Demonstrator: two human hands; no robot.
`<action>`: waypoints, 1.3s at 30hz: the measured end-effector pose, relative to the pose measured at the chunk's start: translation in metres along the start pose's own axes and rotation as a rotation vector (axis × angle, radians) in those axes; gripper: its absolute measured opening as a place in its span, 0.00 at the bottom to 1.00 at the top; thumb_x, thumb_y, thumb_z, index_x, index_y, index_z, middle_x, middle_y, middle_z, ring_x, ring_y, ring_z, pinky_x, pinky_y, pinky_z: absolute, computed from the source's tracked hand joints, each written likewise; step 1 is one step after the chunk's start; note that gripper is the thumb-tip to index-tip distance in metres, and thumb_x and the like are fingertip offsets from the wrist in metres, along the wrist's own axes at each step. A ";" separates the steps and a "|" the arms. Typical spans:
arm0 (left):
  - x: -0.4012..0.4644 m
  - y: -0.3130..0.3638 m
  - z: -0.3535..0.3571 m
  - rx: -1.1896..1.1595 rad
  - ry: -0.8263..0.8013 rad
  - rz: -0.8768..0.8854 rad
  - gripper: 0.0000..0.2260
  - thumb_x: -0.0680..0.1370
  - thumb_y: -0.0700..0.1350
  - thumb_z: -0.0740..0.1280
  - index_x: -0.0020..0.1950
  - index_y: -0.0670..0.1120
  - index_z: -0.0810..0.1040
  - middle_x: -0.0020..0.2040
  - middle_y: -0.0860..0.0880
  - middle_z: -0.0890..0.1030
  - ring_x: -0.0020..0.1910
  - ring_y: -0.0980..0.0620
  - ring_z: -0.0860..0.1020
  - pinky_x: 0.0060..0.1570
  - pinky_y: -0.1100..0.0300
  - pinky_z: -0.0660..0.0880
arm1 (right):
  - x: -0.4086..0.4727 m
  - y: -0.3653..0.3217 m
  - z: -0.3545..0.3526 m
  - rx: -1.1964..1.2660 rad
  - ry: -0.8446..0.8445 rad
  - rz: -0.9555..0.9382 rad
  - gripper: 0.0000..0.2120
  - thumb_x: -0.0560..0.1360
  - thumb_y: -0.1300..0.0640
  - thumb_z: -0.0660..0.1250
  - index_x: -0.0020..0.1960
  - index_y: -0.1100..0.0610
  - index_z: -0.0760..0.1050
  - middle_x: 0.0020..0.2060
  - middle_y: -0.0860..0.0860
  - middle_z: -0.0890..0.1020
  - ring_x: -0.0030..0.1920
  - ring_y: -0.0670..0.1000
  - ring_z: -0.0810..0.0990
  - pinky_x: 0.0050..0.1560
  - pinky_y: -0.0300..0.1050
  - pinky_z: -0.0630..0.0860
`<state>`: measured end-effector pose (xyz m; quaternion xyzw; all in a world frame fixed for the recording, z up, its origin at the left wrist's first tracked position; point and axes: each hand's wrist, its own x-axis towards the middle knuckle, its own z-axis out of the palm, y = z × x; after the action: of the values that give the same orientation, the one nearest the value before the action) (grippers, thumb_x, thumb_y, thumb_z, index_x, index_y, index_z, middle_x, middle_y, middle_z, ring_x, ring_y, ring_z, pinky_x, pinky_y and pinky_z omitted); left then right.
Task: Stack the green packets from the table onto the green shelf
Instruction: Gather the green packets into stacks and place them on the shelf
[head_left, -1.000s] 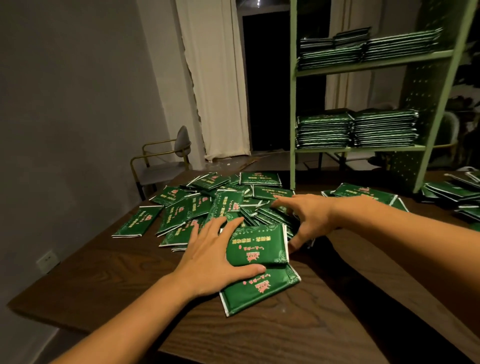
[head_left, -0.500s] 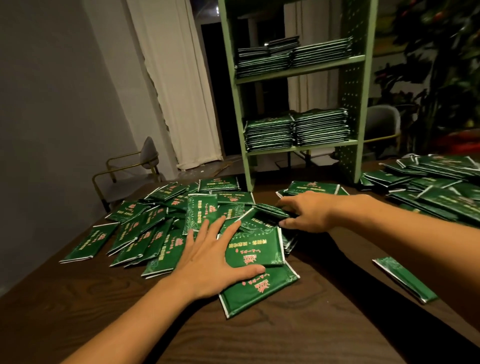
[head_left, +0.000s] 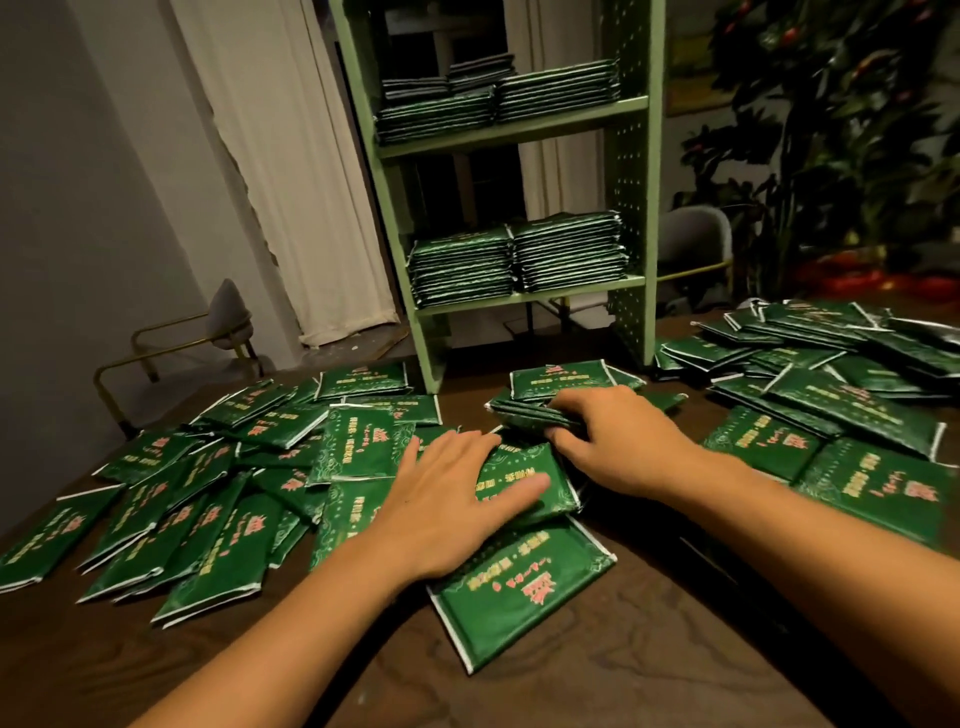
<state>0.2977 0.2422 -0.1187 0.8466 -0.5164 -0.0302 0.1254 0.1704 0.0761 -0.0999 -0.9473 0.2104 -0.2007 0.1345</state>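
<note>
L hand flat, fingers spread on packet | R hand grips small packet stack, prob. several

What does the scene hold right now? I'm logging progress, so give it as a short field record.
left hand: flat, fingers straight, pressing a packet
right hand: fingers curled round a small bundle of packets
shelf: two levels, two stacks of packets each
table: loose packets spread left and right of the hands
background: curtain, chair, plant
</note>
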 end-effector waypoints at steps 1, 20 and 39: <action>0.003 0.001 0.000 -0.055 0.038 -0.009 0.44 0.70 0.80 0.40 0.78 0.57 0.63 0.76 0.57 0.66 0.78 0.54 0.60 0.79 0.45 0.44 | -0.004 -0.001 0.004 0.016 0.036 -0.007 0.12 0.79 0.48 0.65 0.60 0.48 0.78 0.51 0.48 0.85 0.54 0.54 0.81 0.52 0.52 0.79; 0.019 -0.003 -0.012 -0.927 0.280 -0.208 0.41 0.65 0.82 0.57 0.45 0.44 0.81 0.47 0.48 0.82 0.48 0.51 0.80 0.62 0.44 0.74 | -0.007 -0.015 0.008 0.188 0.425 -0.431 0.18 0.64 0.71 0.74 0.50 0.56 0.79 0.51 0.47 0.79 0.57 0.51 0.74 0.56 0.49 0.73; 0.009 -0.004 -0.014 -1.269 0.398 -0.151 0.20 0.75 0.27 0.70 0.59 0.47 0.76 0.50 0.48 0.87 0.48 0.45 0.86 0.49 0.48 0.84 | -0.010 -0.001 0.001 0.844 0.006 0.115 0.22 0.71 0.57 0.77 0.62 0.51 0.76 0.52 0.48 0.86 0.51 0.47 0.86 0.57 0.50 0.82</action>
<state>0.3077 0.2383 -0.1052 0.6318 -0.3047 -0.1801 0.6895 0.1633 0.0820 -0.1037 -0.7952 0.1626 -0.2641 0.5211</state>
